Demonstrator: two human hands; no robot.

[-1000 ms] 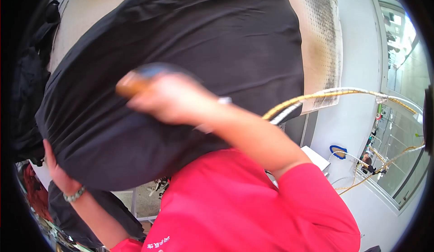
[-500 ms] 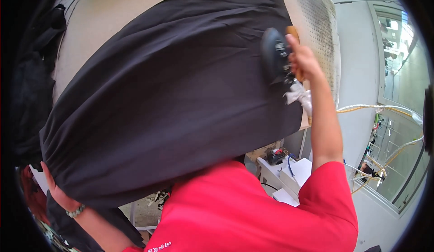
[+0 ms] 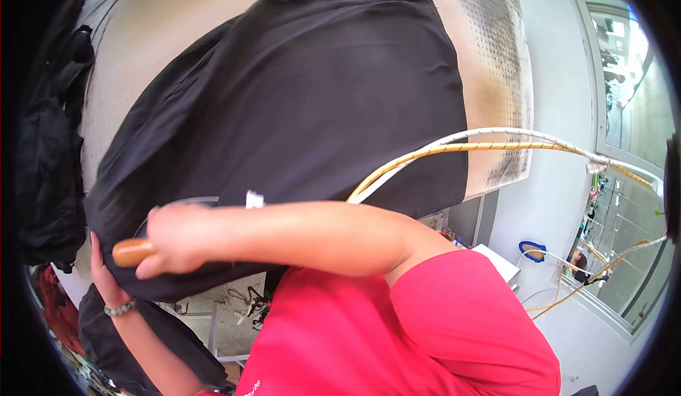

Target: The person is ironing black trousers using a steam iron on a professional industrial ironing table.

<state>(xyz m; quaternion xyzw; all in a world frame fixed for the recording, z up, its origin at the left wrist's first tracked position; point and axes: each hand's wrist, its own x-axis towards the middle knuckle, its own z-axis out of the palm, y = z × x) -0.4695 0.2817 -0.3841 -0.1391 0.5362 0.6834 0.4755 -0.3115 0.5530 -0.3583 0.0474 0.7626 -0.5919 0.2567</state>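
Note:
A large black cloth lies over the padded pressing table, its near edge hanging toward my red shirt. My right hand is closed around the orange-brown handle of an iron, above the cloth's near left corner. The hand and forearm hide most of the iron's body. At that same corner, my left hand grips the cloth's edge, with one finger stretched along it and the others hidden. A beaded bracelet circles the left wrist.
White and yellow hoses arch over the cloth from the right. The beige table cover shows at right, darkly stained. Black garments hang at far left. A glazed window stands at right, and a white box below the table.
My right hand has swept the iron from the cloth's far right side to its near left corner, and the hoses now trail across. The cloth has shifted and folded at upper left.

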